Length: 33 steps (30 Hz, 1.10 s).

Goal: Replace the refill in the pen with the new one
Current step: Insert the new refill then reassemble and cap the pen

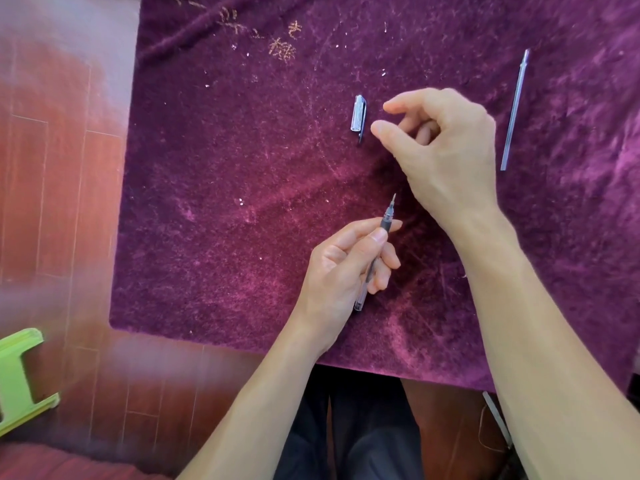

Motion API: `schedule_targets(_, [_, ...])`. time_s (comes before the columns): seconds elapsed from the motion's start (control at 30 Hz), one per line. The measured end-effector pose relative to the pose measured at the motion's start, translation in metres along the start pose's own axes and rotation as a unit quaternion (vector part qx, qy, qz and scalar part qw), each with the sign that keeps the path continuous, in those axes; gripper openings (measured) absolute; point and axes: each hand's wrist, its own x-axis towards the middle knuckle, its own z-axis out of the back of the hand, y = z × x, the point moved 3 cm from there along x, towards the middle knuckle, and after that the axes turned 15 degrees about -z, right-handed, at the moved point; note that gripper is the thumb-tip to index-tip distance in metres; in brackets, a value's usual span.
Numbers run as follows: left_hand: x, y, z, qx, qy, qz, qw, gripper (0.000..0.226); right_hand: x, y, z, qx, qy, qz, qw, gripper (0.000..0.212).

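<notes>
Nearest the camera, dark trousers (349,427) showed between the two bare forearms, over a red-brown wooden floor (62,202); a lime-green plastic object (20,375) sat at the lower left edge, partly cut off. Both arms reached forward onto a purple velvet cloth (242,202), its pile scuffed and flecked with pale crumbs. The left hand (346,268) was closed around the pen (375,254), thumb pressing the dark grip section against the fingers; uncapped, the pen's clear barrel end poked out below the palm and its fine tip pointed up and away, raised off the cloth as far as could be judged. Beyond it the right hand (446,147) hovered empty, fingers loosely curled, thumb and forefinger apart, gripping nothing. Just beside those fingertips, to their left, the clear pen cap (358,116) lay on the cloth with its clip side down-right, apart from the hand. Further out to the right, well apart from both hands, the new refill (515,110) lay nearly straight along the cloth, a thin pale tube. At the far edge, gold embroidery (280,46) marked the fabric.
</notes>
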Motion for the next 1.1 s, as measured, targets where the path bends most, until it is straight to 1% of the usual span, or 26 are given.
schedule_targets(0.13, [0.000,-0.001,0.001,-0.013,-0.004,-0.001,1.000,0.025,0.001,0.000,-0.005,-0.007,0.001,0.004,1.000,0.021])
schedule_targets(0.63, [0.000,-0.001,0.001,-0.028,0.000,0.003,1.000,0.025,0.001,-0.006,-0.009,-0.020,-0.005,-0.028,0.999,0.012])
schedule_targets(0.73, [0.000,-0.002,0.000,-0.023,-0.001,0.005,1.000,0.026,-0.002,-0.004,-0.004,0.026,0.010,-0.058,0.998,0.007])
schedule_targets(0.8, [0.000,-0.003,0.000,-0.020,-0.002,0.005,1.000,0.025,-0.008,-0.004,0.002,0.094,0.028,-0.088,0.991,0.004])
schedule_targets(0.9, [0.001,-0.004,-0.001,-0.016,0.002,0.005,1.000,0.025,-0.023,-0.009,0.011,0.184,0.038,-0.141,0.972,0.007])
schedule_targets(1.0, [0.001,-0.004,-0.001,-0.011,0.003,0.007,1.000,0.026,-0.042,-0.018,0.014,0.242,0.058,-0.184,0.951,0.008])
schedule_targets(1.1, [0.001,-0.003,0.000,-0.010,0.007,0.006,1.000,0.026,-0.056,-0.028,0.015,0.283,0.082,-0.207,0.933,0.009])
